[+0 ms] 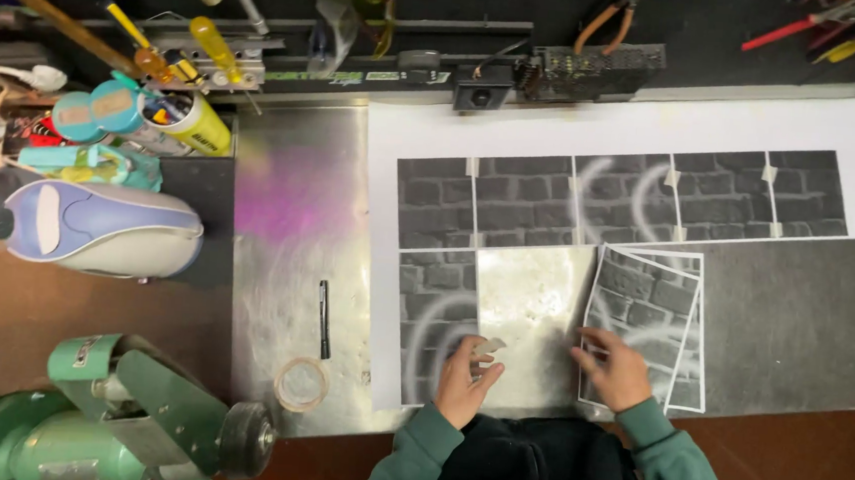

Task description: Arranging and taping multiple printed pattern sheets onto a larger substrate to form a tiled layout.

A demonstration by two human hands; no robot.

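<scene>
From the head camera, looking straight down, the left hand (465,383) pinches a small strip of tape (487,346) between thumb and fingers, closed on it, low on the large white sheet (616,123) that carries a row of grey brick-pattern prints (621,198) joined at their seams. The right hand (617,369) lies flat with fingers spread and pressed on the left edge of a loose brick print (642,325), which sits tilted against the row above and overlaps another loose print beneath it, just right of a bare gap in the lower row. The likely trouble is skew: since the loose print lies crooked, taping it as it stands would fix a mismatched seam, and the sticky strip could curl onto itself or catch the wrong paper. The stacked sheet beneath might also slide under the pressing palm. As for room, the metal counter (298,221) lies open to the left, holding only a black pen (324,318) and a tape roll (301,384) near its front edge; the right side is bare dark surface. The near edge runs close beneath both wrists, so paper pulled backward could overhang. Tools and a green machine (104,413) crowd the far left.
</scene>
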